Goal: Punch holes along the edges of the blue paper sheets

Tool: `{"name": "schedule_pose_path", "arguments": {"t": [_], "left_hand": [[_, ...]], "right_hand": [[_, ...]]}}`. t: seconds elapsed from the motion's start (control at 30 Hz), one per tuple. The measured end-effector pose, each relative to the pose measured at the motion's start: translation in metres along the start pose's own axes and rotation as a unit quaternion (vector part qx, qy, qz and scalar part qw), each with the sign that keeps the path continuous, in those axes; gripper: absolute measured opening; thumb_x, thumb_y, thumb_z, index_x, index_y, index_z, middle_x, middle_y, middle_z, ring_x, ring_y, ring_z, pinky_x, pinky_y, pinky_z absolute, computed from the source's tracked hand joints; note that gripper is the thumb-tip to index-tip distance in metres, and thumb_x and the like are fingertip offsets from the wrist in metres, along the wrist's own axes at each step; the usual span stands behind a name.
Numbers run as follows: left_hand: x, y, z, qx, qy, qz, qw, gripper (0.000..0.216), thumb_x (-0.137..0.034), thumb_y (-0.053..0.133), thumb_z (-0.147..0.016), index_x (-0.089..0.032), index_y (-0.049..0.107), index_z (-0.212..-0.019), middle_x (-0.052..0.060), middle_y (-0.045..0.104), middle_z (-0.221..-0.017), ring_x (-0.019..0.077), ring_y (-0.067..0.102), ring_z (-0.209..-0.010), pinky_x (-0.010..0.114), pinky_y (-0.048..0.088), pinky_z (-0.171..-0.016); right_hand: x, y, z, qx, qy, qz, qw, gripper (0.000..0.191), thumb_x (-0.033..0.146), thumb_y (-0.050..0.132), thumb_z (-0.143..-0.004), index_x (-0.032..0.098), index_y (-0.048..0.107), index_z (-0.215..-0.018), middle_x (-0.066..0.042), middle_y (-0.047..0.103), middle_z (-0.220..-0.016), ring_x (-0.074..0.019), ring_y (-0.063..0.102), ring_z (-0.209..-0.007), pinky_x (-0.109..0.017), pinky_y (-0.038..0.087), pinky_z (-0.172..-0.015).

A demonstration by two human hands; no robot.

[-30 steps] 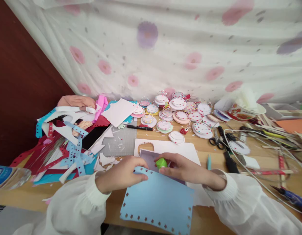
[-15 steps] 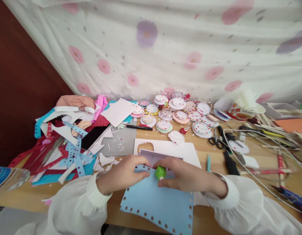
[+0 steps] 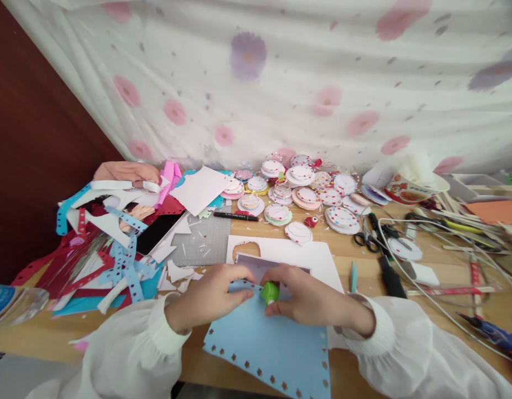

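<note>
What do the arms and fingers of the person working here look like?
Loose, white, slightly sheer sleeves cover both arms, gathered into ruffled white cuffs. The fingers are bare, with no gloves or rings showing. No markings or cables show on them.

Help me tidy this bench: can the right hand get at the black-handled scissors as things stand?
Probably yes, but the right hand holds the green craft punch; the black-handled scissors' finger loops lie uncovered.

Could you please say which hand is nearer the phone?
Left. The left hand is right of the phone, toward the camera; the right hand, holding the green item, is farther right.
</note>
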State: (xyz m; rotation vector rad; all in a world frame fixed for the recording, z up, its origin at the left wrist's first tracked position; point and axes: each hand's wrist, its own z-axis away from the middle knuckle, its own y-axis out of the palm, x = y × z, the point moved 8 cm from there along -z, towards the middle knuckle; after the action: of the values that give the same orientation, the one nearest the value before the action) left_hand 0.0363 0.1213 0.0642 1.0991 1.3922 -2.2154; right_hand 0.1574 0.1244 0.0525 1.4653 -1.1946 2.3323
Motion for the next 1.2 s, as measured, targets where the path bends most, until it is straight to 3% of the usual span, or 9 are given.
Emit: {"name": "schedule_pose_path", "arguments": {"t": [0.2,0.37,0.6,0.83,1.2], "left_hand": [[-0.0001,0.0007,-0.0010,0.007,-0.005,0.000,1.000,0.018,-0.022,0.060,-0.080,-0.023,0.069,-0.096,-0.001,0.072,-0.097,0.0182,0.065,-0.093,0.026,0.045,-0.082],[0.0008,0.0013,0.0010,0.008,-0.006,-0.004,1.000,0.018,-0.022,0.060,-0.080,-0.023,0.069,-0.095,-0.001,0.072,-0.096,0.0186,0.065,-0.092,0.027,0.045,-0.082],[-0.0008,0.0015,0.0006,0.005,0.013,0.008,1.000,0.018,-0.022,0.059,-0.080,-0.022,0.069,-0.095,0.000,0.073,-0.096,0.0189,0.065,-0.091,0.026,0.046,-0.081],[-0.0024,0.0012,0.0011,0.005,0.028,0.018,0.999,0.018,-0.021,0.060,-0.080,-0.023,0.069,-0.095,0.000,0.073,-0.096,0.0184,0.065,-0.089,0.026,0.046,-0.081],[0.0007,0.0015,0.0013,0.002,0.015,0.006,1.000,0.018,-0.021,0.061,-0.080,-0.022,0.069,-0.095,0.000,0.073,-0.096,0.0190,0.065,-0.090,0.027,0.045,-0.081]], "right_hand": [[0.0020,0.0006,-0.0008,-0.008,-0.010,0.022,1.000,0.027,0.028,0.070,-0.073,0.017,0.063,-0.096,-0.006,0.063,-0.092,-0.0206,0.057,-0.083,-0.032,0.046,-0.073],[0.0076,-0.0015,-0.0019,-0.008,-0.051,0.032,0.998,0.034,0.031,0.073,-0.071,0.017,0.063,-0.100,-0.008,0.061,-0.099,-0.0241,0.053,-0.097,-0.037,0.043,-0.086],[0.0051,0.0016,-0.0003,0.031,-0.022,-0.001,0.999,0.033,0.032,0.068,-0.076,0.020,0.060,-0.105,-0.002,0.063,-0.091,-0.0174,0.057,-0.080,-0.028,0.045,-0.071],[0.0041,0.0062,-0.0021,0.065,-0.015,-0.004,0.998,0.034,0.033,0.067,-0.077,0.019,0.057,-0.106,0.000,0.059,-0.089,-0.0156,0.054,-0.077,-0.026,0.043,-0.067],[0.0005,-0.0024,-0.0017,0.014,-0.017,-0.018,1.000,0.038,0.035,0.075,-0.069,0.020,0.062,-0.101,-0.002,0.064,-0.095,-0.0174,0.058,-0.083,-0.028,0.047,-0.075]]}}
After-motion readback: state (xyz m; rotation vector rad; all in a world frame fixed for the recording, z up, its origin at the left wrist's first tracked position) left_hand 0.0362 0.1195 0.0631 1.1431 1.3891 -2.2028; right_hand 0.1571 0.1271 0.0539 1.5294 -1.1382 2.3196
